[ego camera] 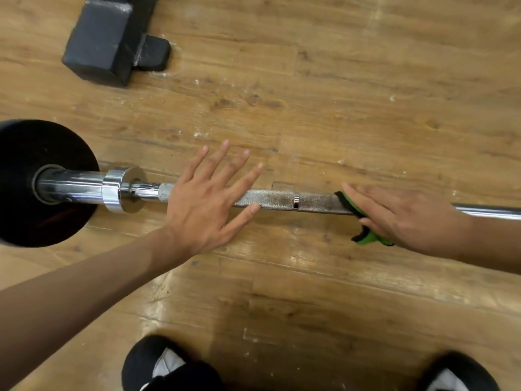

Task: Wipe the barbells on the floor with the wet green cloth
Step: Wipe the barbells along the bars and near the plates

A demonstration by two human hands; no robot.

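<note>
In the head view, our left hand (208, 198) lay flat, fingers spread wide, across the barbell (270, 199) on the wooden floor (366, 94). Our right hand (403, 215) pressed the green cloth (370, 238) onto the knurled shaft with straight fingers, clasping nothing. We judged the wiping to be underway. The next stroke called for sliding the cloth toward the collar (118, 190).

Bare forearms (84, 280) — black shoes (135, 362) with pale grey-white patches on top

Chrome barbell (267, 199) lying on floor, green cloth (366, 230) draped over its knurled shaft
</note>
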